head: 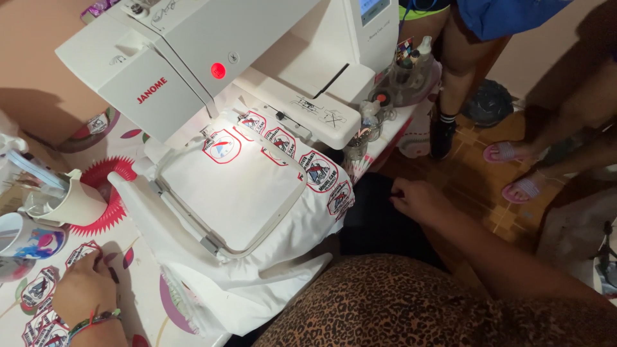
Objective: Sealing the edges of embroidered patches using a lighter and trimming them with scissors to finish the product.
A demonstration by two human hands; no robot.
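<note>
The fingers of the left hand lie curled and pressed down on a round embroidered patch on the counter, near the lower left corner; they rest on it without closing around anything. The right hand hangs off the counter's right edge, over a dark surface, its fingers loosely bent and holding nothing.

More patches lie beside the left hand: round, white, each with a red border and a dark and blue motif at its centre (several are cut off by the picture's lower edge). The same badge shape recurs on the white fabric under the embroidery machine. One badge sits inside the embroidery hoop, directly below the needle area and lit by the machine's lamp; four or five others run in a row outside the hoop towards the right.

The fabric is stretched flat inside the rectangular white hoop and bunches loosely over the counter's near edge. A red lamp glows on the machine head.

A white cup lies tipped at left, beside a painted mug. The needle itself is too small to make out. Other people's legs and sandalled feet stand on the tiled floor at upper right.
</note>
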